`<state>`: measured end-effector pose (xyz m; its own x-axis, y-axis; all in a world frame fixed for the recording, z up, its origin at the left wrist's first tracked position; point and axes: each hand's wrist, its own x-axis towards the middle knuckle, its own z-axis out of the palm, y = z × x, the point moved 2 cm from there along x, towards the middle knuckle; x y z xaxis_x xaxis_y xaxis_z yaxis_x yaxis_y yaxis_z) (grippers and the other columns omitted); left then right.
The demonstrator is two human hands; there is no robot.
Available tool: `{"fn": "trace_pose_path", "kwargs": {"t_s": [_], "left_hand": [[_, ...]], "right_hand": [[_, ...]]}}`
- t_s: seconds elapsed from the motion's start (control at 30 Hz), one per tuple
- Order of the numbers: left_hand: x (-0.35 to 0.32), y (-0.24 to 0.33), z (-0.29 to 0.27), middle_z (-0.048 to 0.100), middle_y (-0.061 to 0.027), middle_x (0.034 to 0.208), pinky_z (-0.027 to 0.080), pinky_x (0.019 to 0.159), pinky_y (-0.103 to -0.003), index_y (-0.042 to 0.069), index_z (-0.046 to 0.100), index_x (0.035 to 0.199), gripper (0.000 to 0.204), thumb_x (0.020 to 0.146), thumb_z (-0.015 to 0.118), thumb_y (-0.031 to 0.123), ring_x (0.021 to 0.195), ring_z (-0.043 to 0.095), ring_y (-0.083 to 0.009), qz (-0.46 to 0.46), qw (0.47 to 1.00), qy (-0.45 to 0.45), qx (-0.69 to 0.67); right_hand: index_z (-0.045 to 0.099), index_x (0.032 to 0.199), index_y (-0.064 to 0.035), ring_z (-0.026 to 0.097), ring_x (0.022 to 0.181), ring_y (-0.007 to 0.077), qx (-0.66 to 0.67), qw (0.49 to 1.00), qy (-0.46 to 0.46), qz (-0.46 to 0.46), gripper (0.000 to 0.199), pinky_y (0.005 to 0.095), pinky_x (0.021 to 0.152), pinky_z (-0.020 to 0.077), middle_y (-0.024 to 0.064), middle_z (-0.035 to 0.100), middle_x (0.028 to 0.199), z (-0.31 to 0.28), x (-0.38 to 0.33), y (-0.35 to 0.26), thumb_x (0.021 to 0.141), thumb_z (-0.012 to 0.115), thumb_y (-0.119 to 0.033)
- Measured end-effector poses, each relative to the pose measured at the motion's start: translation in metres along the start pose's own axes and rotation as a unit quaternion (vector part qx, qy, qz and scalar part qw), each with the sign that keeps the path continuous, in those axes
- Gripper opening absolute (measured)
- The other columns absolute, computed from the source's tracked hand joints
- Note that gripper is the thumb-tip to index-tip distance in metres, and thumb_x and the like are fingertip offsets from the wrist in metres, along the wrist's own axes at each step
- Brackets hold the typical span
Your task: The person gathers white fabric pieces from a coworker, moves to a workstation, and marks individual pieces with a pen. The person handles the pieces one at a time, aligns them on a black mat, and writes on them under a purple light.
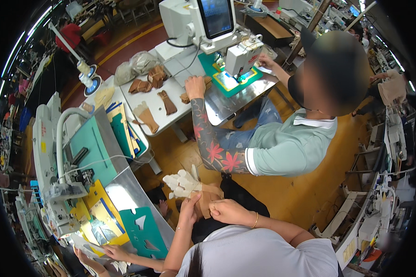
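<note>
Over my lap I hold a bundle of flat brown pieces (211, 194) that look like cut fabric or leather. Cream-white pieces with scalloped, finger-like ends (182, 183) fan out from its far left side. My left hand (189, 210) is closed round the bundle's left edge, thumb on top. My right hand (227, 211), below a thin gold bracelet, has its fingers curled in a pinch at the right edge of the brown pieces. What lies under the fingertips is hidden.
Ahead, a person in a pale green shirt (286, 150) works at a sewing machine (242, 57) with a screen. Tied brown bundles (167, 102) lie on the white table (159, 124). At left, another person's hands (115, 252) are beside a second machine (51, 152) and green template (143, 231).
</note>
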<state>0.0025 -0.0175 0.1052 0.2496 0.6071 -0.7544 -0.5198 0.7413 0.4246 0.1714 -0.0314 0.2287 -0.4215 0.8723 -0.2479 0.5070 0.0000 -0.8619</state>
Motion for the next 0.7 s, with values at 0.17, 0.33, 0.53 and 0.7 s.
{"fn": "trace_pose_path", "kwargs": {"t_s": [0.17,0.33,0.53,0.7], "left_hand": [[-0.005,-0.005,-0.010,0.065,-0.0153,0.119,0.053,0.092,-0.039,-0.004,0.054,0.124,0.039,0.090,0.068,0.007,0.107,0.065,-0.0262,0.021,1.000,-0.002,-0.020],[-0.019,-0.013,0.008,0.063,-0.0134,0.124,0.051,0.097,-0.040,-0.001,0.053,0.131,0.044,0.091,0.069,0.009,0.111,0.063,-0.0264,0.065,0.997,0.015,-0.033],[-0.035,-0.046,0.044,0.062,-0.0134,0.125,0.050,0.098,-0.039,-0.001,0.053,0.130,0.043,0.092,0.068,0.012,0.112,0.062,-0.0264,0.123,0.988,0.054,-0.071],[-0.032,-0.097,0.058,0.062,-0.0163,0.124,0.049,0.097,-0.043,-0.003,0.053,0.128,0.044,0.092,0.068,0.018,0.112,0.062,-0.0287,0.122,0.983,0.102,-0.087]], "right_hand": [[0.043,0.073,-0.0049,0.059,0.071,0.0375,-0.021,0.999,-0.012,-0.043,0.017,0.0448,0.064,0.0460,0.0149,0.055,0.073,0.007,-0.005,0.011,0.084,0.056,-0.011],[0.045,0.076,-0.0060,0.058,0.072,0.0380,-0.009,0.994,-0.061,-0.087,0.015,0.0470,0.064,0.0436,0.0162,0.053,0.072,-0.010,-0.017,0.008,0.084,0.056,-0.012],[0.042,0.078,-0.0034,0.055,0.072,0.0379,-0.014,0.987,-0.101,-0.127,0.015,0.0462,0.066,0.0428,0.0164,0.050,0.070,-0.038,-0.033,0.038,0.083,0.055,-0.008],[0.046,0.074,-0.0032,0.057,0.068,0.0401,-0.002,0.985,-0.110,-0.132,0.013,0.0484,0.061,0.0412,0.0181,0.053,0.066,-0.065,-0.060,0.078,0.079,0.056,-0.007]]}}
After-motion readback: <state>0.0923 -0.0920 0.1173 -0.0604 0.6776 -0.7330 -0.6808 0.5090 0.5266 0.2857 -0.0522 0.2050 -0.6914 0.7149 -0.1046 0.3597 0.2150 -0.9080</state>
